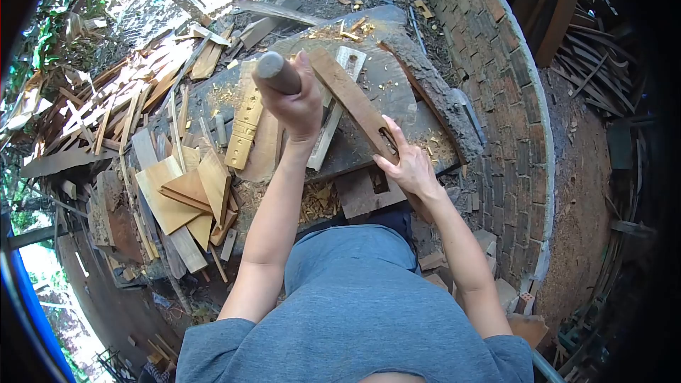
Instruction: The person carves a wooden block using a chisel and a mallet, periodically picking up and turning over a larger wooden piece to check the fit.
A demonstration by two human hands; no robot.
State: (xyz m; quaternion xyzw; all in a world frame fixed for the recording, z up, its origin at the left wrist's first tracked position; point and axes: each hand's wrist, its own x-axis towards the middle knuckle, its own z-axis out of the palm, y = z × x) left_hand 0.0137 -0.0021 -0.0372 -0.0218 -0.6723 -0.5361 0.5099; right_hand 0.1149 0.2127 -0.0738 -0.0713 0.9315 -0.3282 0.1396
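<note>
My left hand (301, 110) is raised over the work slab, its fingers wrapped round a thick rod (278, 74) whose blunt round end points up towards me. The rod's lower part is hidden by the hand. Below and to the right, a long brown wooden board (351, 99) lies slanted across the slab and runs down towards my lap. My right hand (411, 167) grips this board at a dark slot cut in it, thumb and forefinger on either side of the slot. Beside the board lies a pale slotted wooden bar (330, 128).
The dark slab (383, 71) carries wood chips and a notched yellowish strip (246, 124). A block with a square hole (362, 198) sits near my lap. Stacked offcuts (188, 191) lie at left, a bark-edged piece (443, 99) at right. A curved brick wall (500, 99) borders the right side.
</note>
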